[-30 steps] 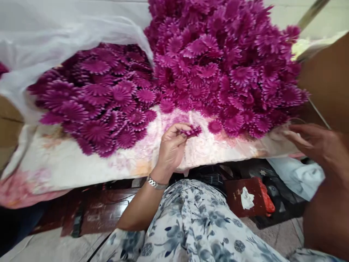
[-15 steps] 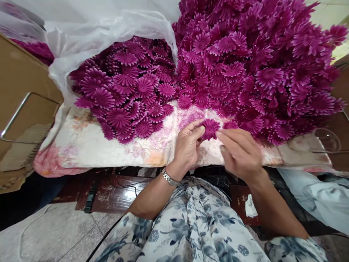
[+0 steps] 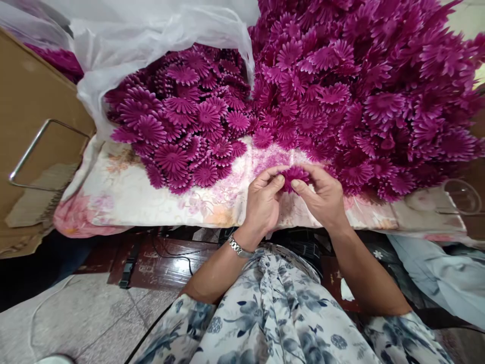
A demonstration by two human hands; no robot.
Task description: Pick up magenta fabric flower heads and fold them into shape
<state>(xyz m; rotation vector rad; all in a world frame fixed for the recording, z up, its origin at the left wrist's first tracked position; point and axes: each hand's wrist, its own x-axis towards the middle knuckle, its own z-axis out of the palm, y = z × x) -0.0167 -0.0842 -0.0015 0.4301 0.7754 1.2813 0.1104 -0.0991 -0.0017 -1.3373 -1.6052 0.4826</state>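
Note:
Between my two hands, just above the near part of the cloth, is a magenta artificial flower head [image 3: 294, 175]. My left hand [image 3: 264, 199] pinches its left edge between thumb and fingers. On the opposite edge, my right hand [image 3: 322, 194] grips it with the thumb in front and the fingers behind. Beyond my hands on the left lies a pile of loose flower heads [image 3: 172, 159], spilling from a clear plastic bag [image 3: 89, 83]. A taller heap of similar magenta flowers [image 3: 384, 107] rises on the right.
A floral cloth [image 3: 113, 202] covers the table. At the left stands a cardboard box [image 3: 41, 96] with a metal handle [image 3: 28, 151] beside it. A clear round plastic piece [image 3: 461, 196] lies at the right edge. Another person's light-clothed leg [image 3: 428, 273] shows at the lower right.
My right hand has moved left to the flower head and closed on its right edge. The flower head now looks tilted flatter. The whole view has shifted slightly.

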